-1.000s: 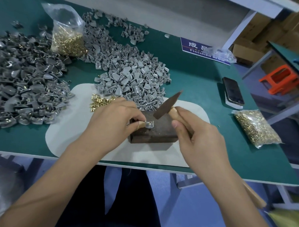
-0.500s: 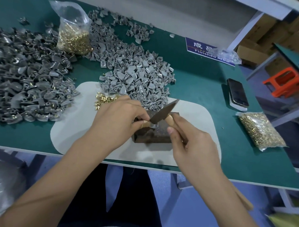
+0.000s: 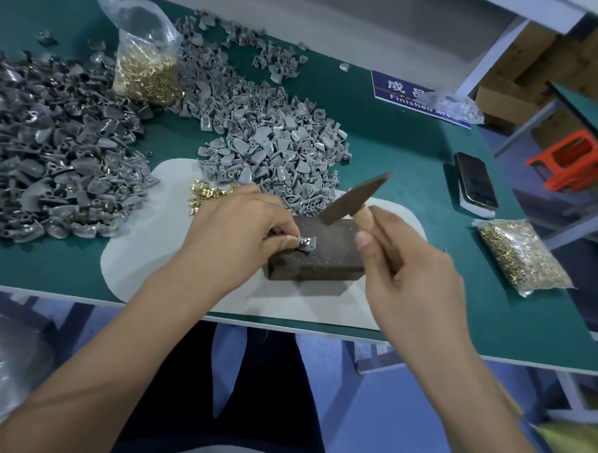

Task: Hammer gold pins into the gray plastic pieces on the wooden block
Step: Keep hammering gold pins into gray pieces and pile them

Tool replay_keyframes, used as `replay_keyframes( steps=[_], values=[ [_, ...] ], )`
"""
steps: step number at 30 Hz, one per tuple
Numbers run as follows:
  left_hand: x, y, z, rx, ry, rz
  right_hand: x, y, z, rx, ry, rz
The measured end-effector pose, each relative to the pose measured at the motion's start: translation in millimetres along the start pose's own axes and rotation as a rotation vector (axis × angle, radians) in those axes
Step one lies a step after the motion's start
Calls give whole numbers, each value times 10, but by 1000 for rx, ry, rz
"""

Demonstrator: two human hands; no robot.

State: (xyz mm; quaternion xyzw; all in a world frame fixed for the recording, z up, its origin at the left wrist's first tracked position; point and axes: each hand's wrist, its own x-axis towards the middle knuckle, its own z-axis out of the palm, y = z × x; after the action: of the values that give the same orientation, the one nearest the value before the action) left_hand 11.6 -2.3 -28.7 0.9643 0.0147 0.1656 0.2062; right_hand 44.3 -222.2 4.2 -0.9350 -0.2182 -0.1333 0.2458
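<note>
A dark wooden block (image 3: 327, 258) lies on a white mat (image 3: 142, 253) at the table's near edge. On the block's top sits one gray plastic piece (image 3: 307, 243), pinched at its left side by my left hand (image 3: 235, 234). My right hand (image 3: 408, 282) grips the wooden handle of a small hammer (image 3: 355, 198), whose dark head is raised above the block's far edge, to the upper right of the piece. A few loose gold pins (image 3: 206, 193) lie on the mat behind my left hand.
A heap of gray pieces (image 3: 277, 146) lies just beyond the block, a darker heap (image 3: 53, 161) at the left. Bags of gold pins stand at the back left (image 3: 147, 69) and lie at the right (image 3: 522, 256). A phone (image 3: 476, 184) rests at the right.
The hammer head came down onto the piece half a second ago and has now risen again above the block. My left hand keeps its hold on the piece.
</note>
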Motion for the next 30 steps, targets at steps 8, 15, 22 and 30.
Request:
replay_keyframes(
  steps=[8, 15, 22, 30],
  values=[
    [6, -24, 18, 20, -20, 10, -49, -20, 142, -106, -131, -78],
    [-67, -8, 65, -94, 15, -14, -21, 5, 133, -82, -184, -57],
    [-109, 22, 77, -60, 55, -17, -16, 5, 152, -91, -176, -83],
    [-114, 38, 93, -64, 75, 19, 28, 105, 34, 39, -9, -18]
  ],
)
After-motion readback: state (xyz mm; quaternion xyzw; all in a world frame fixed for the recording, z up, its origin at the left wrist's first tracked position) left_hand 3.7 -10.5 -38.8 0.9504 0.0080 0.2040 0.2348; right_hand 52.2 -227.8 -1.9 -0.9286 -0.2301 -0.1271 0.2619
